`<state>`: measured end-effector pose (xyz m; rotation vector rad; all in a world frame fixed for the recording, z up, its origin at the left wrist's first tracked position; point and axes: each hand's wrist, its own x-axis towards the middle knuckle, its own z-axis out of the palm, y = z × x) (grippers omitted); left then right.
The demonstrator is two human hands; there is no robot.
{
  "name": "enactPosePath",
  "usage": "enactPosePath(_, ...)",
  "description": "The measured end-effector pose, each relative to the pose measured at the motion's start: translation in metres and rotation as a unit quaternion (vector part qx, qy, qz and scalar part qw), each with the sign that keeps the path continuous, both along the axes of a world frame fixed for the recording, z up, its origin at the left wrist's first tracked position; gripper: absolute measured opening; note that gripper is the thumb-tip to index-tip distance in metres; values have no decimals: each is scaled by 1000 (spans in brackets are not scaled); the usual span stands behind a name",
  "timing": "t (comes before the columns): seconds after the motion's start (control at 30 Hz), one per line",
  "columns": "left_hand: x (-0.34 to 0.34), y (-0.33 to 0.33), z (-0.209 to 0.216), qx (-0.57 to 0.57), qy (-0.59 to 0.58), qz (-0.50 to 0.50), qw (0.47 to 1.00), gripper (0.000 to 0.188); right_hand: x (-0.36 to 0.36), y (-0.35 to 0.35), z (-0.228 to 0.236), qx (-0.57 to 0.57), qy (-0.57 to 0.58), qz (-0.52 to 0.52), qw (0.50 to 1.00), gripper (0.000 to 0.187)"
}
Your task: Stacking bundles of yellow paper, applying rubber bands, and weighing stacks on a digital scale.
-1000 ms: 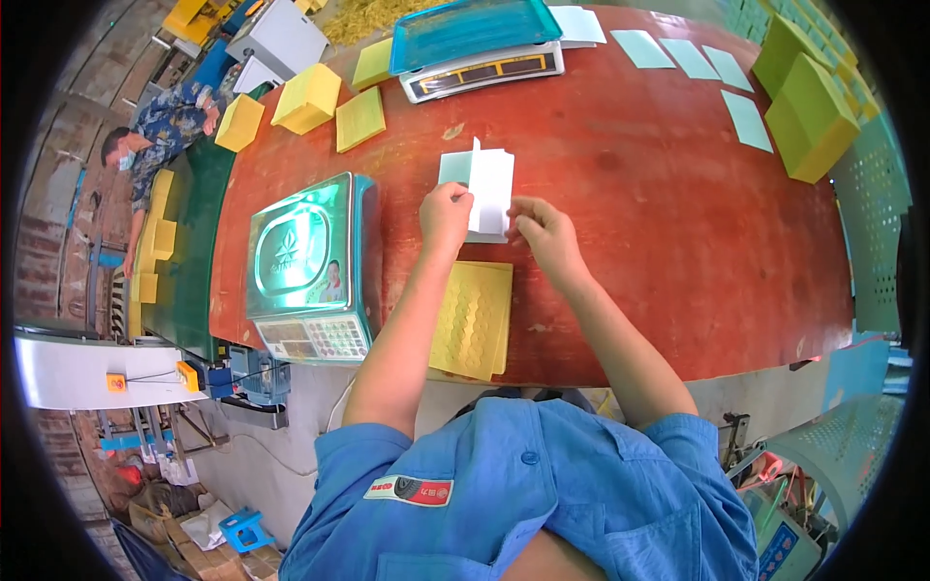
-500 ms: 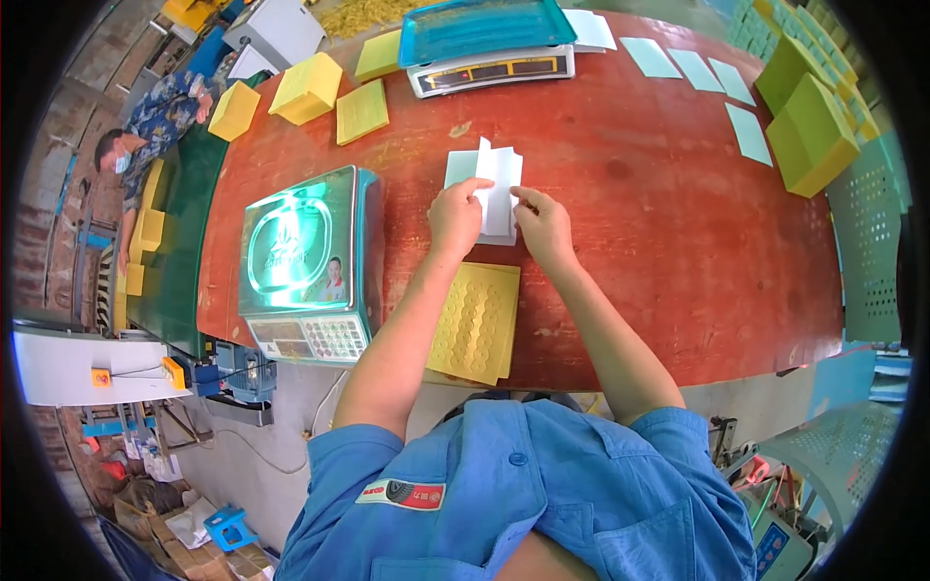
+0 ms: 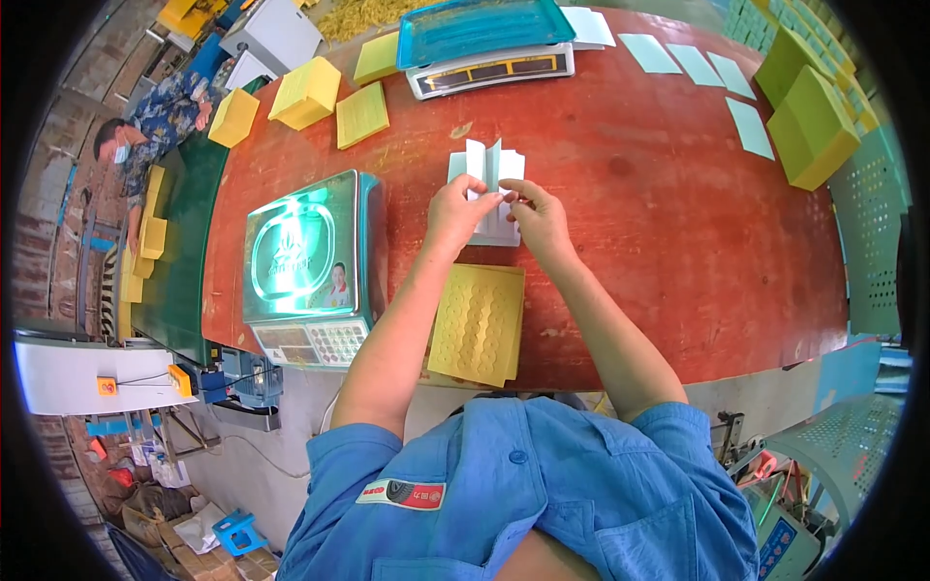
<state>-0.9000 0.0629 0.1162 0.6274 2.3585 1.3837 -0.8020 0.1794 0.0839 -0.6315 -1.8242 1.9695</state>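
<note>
One left hand [image 3: 451, 215], one right hand [image 3: 542, 225] pinching white paper [image 3: 476, 159] (printed red-white label [image 3: 422, 497] on shirt [image 3: 465, 447])

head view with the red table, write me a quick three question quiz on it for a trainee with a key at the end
1. Multiple choice: what are the left hand and right hand both at?
a) a blue stool
b) white paper
c) a grey cable

2. True or false: the yellow sheets with raised rounds lie nearer the person than the white paper.

3. Fill in: the scale with the keypad stands to the ____ of the left hand.

Key: 1 b; 2 true; 3 left.
</note>
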Motion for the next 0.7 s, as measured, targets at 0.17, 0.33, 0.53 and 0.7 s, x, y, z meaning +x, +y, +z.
enactPosePath(0.17, -1, -3, -1, 6, -2, -1, 1000, 26, 0, 0, 2, -39, 0, 8, 999, 38)
enactPosePath(0.33, 0, -2, 1, -5, -8, -4, 1000, 26, 2, 1, -1, -40, -1, 5, 999, 38)
enactPosePath(0.53, -5, -5, -8, 11, -10, 1, 1000, 32, 3, 0, -2, -46, 11, 9, 999, 40)
enactPosePath(0.7, -2, -4, -8, 6, 2, -5, 1000, 31, 4, 1, -4, -51, 14, 5, 999, 40)
